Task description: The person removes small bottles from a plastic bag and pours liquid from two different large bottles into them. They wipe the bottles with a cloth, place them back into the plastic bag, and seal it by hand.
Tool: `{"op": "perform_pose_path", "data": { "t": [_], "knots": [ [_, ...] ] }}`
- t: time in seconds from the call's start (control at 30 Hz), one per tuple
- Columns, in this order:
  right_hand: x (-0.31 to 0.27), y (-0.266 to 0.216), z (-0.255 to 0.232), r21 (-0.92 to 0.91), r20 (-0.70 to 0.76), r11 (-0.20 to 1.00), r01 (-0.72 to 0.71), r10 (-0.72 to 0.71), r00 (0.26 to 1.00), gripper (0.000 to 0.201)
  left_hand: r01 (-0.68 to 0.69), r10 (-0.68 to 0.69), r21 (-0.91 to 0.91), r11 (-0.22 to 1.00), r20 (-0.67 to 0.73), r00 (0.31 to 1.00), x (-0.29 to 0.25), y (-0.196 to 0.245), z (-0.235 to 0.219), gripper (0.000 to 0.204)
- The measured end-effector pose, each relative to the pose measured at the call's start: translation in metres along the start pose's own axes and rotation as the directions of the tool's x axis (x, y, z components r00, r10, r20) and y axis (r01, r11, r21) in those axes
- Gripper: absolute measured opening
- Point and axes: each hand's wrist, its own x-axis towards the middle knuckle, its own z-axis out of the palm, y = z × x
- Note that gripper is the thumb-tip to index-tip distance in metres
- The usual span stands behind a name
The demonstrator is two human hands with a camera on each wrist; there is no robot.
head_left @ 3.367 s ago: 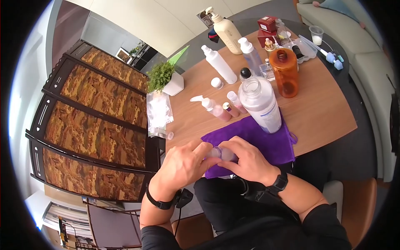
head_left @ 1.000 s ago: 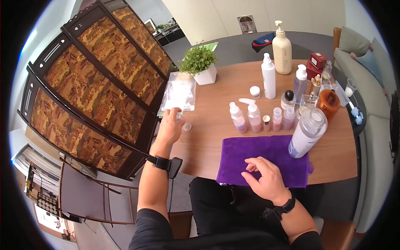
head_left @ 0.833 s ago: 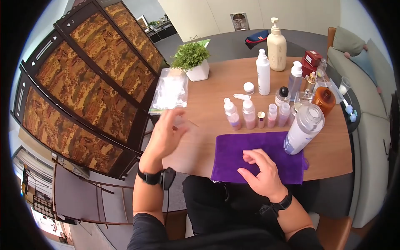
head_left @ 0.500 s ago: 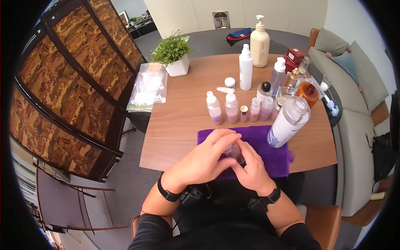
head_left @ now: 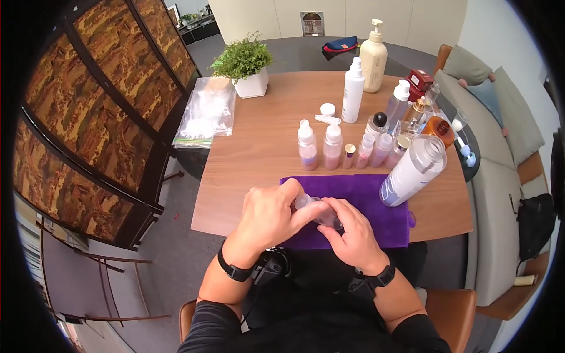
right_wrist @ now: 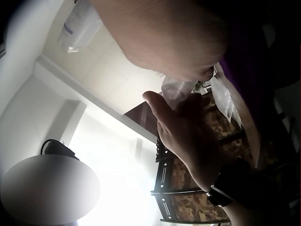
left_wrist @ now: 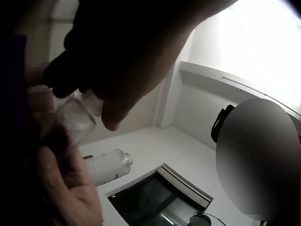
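Observation:
In the head view a small clear bottle [head_left: 328,219] is held between both hands, low over the purple cloth [head_left: 382,223]. The right hand [head_left: 356,238] grips the bottle's body with thumb and fingers. Thumb and fingertips of the left hand [head_left: 268,215] pinch the translucent cap [head_left: 302,202] at its upper left end. From the left wrist, the clear bottle [left_wrist: 77,121] shows tilted, with the left hand [left_wrist: 127,56] at its top and the right hand [left_wrist: 70,188] below. The right wrist view shows part of the bottle [right_wrist: 176,89], the rest covered by fingers.
A large clear bottle with a white label [head_left: 412,173] stands on the cloth's right side. Several small pink bottles [head_left: 332,150] line up behind it. Taller pump bottles [head_left: 372,62], an orange bottle [head_left: 438,130], a potted plant [head_left: 252,82] and clear bags [head_left: 206,115] sit farther back.
The left hand has come from the table's left side, by the bags, back to the right hand, bringing a small clear thing. A loose clear lid seen there is gone.

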Motion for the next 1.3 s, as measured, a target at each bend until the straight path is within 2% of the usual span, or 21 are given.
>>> {"op": "perform_pose_path", "data": {
  "t": [0.07,0.17,0.23,0.27,0.33,0.37,0.4,0.47,0.57,0.6,0.67,0.73,0.8,0.83,0.87,0.93,0.97,1.0,1.07,1.13,1.3],
  "knots": [
    [0.000,0.000,0.001,-0.007,0.002,1.000,0.001,-0.001,1.000,0.052,0.051,-0.049,0.048,0.998,-0.028,0.998,-0.001,0.001,0.001,0.049],
    [-0.001,-0.001,0.002,-0.016,-0.021,1.000,0.005,-0.005,1.000,0.052,0.066,-0.076,0.158,0.985,0.059,0.995,-0.003,-0.001,-0.008,0.055],
    [-0.001,0.000,0.001,0.010,-0.024,1.000,-0.013,0.013,1.000,0.052,-0.035,0.038,-0.142,0.989,0.014,0.999,-0.001,0.001,-0.023,0.049],
    [-0.001,0.000,0.001,0.011,-0.026,1.000,-0.016,0.017,1.000,0.052,-0.035,0.038,-0.143,0.989,0.018,0.999,0.001,0.000,-0.023,0.049],
    [-0.001,-0.001,0.001,0.005,-0.021,1.000,-0.004,0.005,1.000,0.051,-0.351,0.363,-0.175,0.920,0.040,0.931,0.004,-0.003,-0.023,0.046],
    [-0.001,-0.001,0.001,0.007,-0.018,1.000,-0.006,0.006,1.000,0.051,-0.380,0.401,-0.172,0.909,0.107,0.910,0.002,-0.005,-0.021,0.043],
    [-0.001,-0.001,0.001,-0.001,-0.018,1.000,-0.013,0.013,1.000,0.051,-0.376,0.396,-0.170,0.911,0.107,0.912,0.000,-0.003,-0.020,0.043],
    [-0.001,-0.001,0.001,-0.010,-0.021,1.000,-0.020,0.019,1.000,0.051,-0.204,0.230,-0.186,0.961,0.132,0.964,-0.002,0.002,-0.017,0.037],
    [-0.002,0.001,0.001,-0.010,-0.012,1.000,-0.005,0.005,1.000,0.051,-0.104,0.110,-0.110,0.989,0.059,0.992,-0.002,0.003,-0.013,0.026],
    [-0.002,0.002,0.001,-0.010,-0.016,1.000,-0.001,0.001,1.000,0.050,-0.106,0.113,-0.114,0.988,0.059,0.992,-0.003,0.002,-0.011,0.026],
    [-0.003,0.002,0.000,-0.009,-0.021,1.000,0.001,-0.001,1.000,0.050,0.019,-0.038,-0.159,0.987,-0.114,0.993,-0.006,-0.003,-0.010,0.018],
    [-0.004,-0.001,-0.001,0.056,-0.039,0.997,-0.060,0.062,0.997,0.048,0.054,-0.087,-0.211,0.976,-0.152,0.985,-0.006,-0.012,-0.008,0.025],
    [-0.009,0.010,0.007,0.120,-0.082,0.988,-0.092,0.103,0.991,0.049,0.180,-0.259,-0.528,0.830,-0.079,0.962,-0.003,-0.017,-0.004,0.019],
    [-0.011,0.015,0.010,0.183,-0.124,0.975,-0.123,0.147,0.981,0.049,0.211,-0.233,-0.416,0.884,-0.002,0.972,-0.002,-0.023,-0.004,0.025],
    [-0.012,0.018,0.009,0.183,-0.122,0.976,-0.122,0.146,0.982,0.049,0.211,-0.234,-0.416,0.884,-0.004,0.972,0.000,-0.024,-0.002,0.025],
    [-0.010,0.017,0.005,0.317,-0.075,0.938,-0.142,0.174,0.982,0.051,0.078,-0.073,-0.111,0.991,0.042,0.996,0.001,-0.025,0.006,0.032],
    [-0.009,0.017,0.004,0.299,-0.055,0.943,-0.143,0.166,0.985,0.053,0.036,-0.036,-0.031,0.999,0.026,0.999,-0.001,-0.031,0.015,0.036],
    [-0.008,0.016,0.003,0.298,-0.048,0.943,-0.146,0.168,0.985,0.053,0.042,-0.041,-0.034,0.999,0.024,0.999,-0.002,-0.038,0.025,0.036],
    [-0.006,0.012,0.002,0.224,-0.042,0.965,-0.138,0.151,0.988,0.054,-0.065,0.065,0.052,0.997,0.000,0.998,-0.004,-0.047,0.039,0.036],
    [-0.005,0.010,0.003,0.172,-0.041,0.977,-0.125,0.134,0.990,0.056,-0.028,0.028,-0.001,1.000,0.014,1.000,-0.005,-0.042,0.038,0.042],
    [-0.002,0.007,0.008,-0.006,-0.006,0.991,-0.130,0.130,0.991,0.062,-0.024,0.025,0.007,1.000,-0.184,0.983,-0.013,-0.030,0.023,0.058]
  ]
}}
